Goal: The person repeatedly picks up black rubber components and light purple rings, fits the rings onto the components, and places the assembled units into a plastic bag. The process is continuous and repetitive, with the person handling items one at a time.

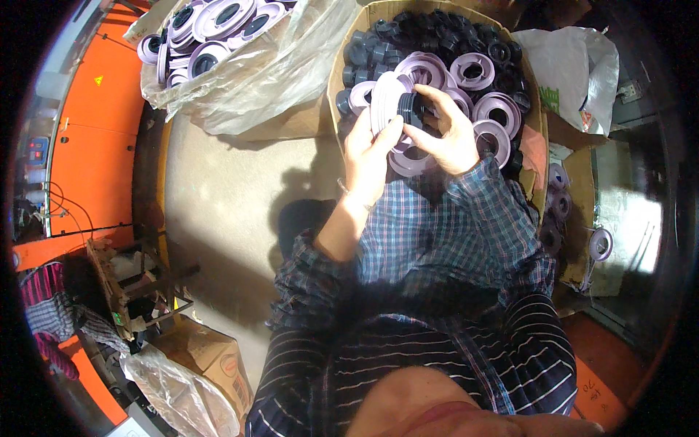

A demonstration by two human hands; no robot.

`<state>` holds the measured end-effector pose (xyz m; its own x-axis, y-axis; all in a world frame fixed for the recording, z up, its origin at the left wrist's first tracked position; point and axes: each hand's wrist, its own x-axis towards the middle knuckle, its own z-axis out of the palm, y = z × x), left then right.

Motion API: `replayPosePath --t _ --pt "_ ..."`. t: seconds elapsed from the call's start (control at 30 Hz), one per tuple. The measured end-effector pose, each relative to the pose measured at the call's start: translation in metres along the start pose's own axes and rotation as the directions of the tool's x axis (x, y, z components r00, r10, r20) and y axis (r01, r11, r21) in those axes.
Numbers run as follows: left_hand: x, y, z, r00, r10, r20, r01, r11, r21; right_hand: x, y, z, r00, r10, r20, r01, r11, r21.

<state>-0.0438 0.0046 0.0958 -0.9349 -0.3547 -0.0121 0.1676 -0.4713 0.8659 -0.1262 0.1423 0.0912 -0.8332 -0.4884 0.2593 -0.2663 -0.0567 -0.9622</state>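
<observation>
Above the open carton, my left hand grips a pale lilac plastic ring by its rim, with the thumb against it. My right hand is closed with fingers and thumb around a black ribbed collar, which sits against the middle of the lilac ring. Whether the two parts are joined cannot be told. Under both hands, the cardboard carton holds many black collars and several loose lilac rings.
At the upper left, a clear plastic bag lines a box of lilac rings with black centres. A white bag hangs right of the carton. Orange cabinet panels, a metal frame and a cardboard box stand leftward.
</observation>
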Motion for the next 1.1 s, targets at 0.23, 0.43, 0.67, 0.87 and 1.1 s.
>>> replayPosePath --t 0.23,0.43,0.67,0.87,1.1 --pt "-0.008 0.000 0.004 0.994 0.101 0.036 -0.105 0.849 0.518 -0.002 0.010 0.006 0.960 0.261 -0.097 -0.224 0.931 0.288" --pt "-0.010 -0.004 0.011 0.969 0.172 0.178 -0.246 0.760 0.601 0.012 0.011 -0.003 0.826 0.559 -0.071 -0.428 0.704 0.566" --pt "-0.004 0.000 0.003 0.999 -0.010 0.033 0.000 0.960 0.280 0.001 -0.001 -0.021 0.993 -0.093 0.067 0.110 0.937 -0.331" --pt "-0.009 -0.008 0.011 0.853 0.357 0.380 -0.519 0.507 0.688 0.007 0.001 -0.002 0.805 0.592 -0.030 -0.350 0.515 0.783" --pt "-0.005 -0.002 0.004 1.000 0.024 0.012 -0.026 0.932 0.363 0.004 0.003 -0.018 0.999 -0.054 -0.002 0.053 0.986 -0.158"
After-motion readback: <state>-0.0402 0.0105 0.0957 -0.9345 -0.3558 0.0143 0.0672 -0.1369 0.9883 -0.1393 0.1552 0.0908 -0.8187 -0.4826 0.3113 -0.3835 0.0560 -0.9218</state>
